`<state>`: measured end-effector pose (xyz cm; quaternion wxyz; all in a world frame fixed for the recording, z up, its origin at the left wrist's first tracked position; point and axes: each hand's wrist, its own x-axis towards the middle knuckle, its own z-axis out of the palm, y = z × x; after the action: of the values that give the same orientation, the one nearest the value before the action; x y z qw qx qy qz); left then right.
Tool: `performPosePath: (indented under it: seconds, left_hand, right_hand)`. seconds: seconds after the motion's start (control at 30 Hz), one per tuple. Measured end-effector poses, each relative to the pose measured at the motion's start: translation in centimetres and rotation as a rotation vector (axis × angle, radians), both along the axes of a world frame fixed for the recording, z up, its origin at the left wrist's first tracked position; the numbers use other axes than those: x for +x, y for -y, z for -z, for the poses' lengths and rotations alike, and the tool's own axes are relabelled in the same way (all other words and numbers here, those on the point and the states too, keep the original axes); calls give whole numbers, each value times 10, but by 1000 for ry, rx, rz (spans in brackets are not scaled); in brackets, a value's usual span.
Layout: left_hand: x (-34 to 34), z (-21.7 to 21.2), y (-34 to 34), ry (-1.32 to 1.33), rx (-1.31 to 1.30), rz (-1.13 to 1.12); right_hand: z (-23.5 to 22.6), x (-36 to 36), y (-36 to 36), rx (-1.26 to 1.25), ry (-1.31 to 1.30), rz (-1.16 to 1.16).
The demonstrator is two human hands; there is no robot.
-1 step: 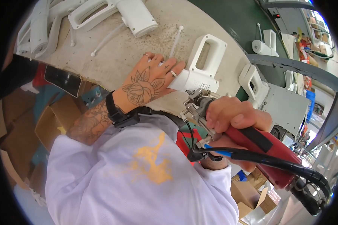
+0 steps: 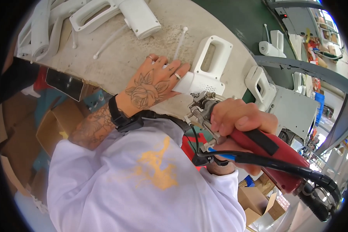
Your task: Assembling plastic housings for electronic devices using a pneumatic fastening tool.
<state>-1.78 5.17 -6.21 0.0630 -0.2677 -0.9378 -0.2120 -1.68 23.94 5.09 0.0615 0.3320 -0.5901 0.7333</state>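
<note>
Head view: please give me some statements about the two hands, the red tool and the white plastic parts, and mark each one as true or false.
1. The left hand lies flat on a white plastic housing on the workbench. True.
2. The right hand is empty. False: it grips a red power tool with a metal nose.
3. A black hose runs along the red power tool. True.
4. The left hand wears a glove. False: it is bare, with rings on the fingers and a black band at the wrist.
5. The white plastic housing under the left hand is the only white part on the workbench. False: a larger white handle-shaped part lies farther along it.
</note>
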Motion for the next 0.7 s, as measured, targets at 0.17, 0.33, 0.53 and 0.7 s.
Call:
performPosePath:
  seconds: [0.17,0.33,0.53,0.7]
  left_hand:
    - [0,-1,0,14,4,-18]
    - [9,10,-20,46,89,17]
    - [6,12,-3,203,497,83]
    - [13,21,25,243,512,73]
  right_hand:
    - [-11,-2,-6,62,41,33]
    - [-59,8,-11,-95,-119,17]
    - [-58,1,-1,-72,-140,71]
    - [-40,-11,16,-102,-85,-36]
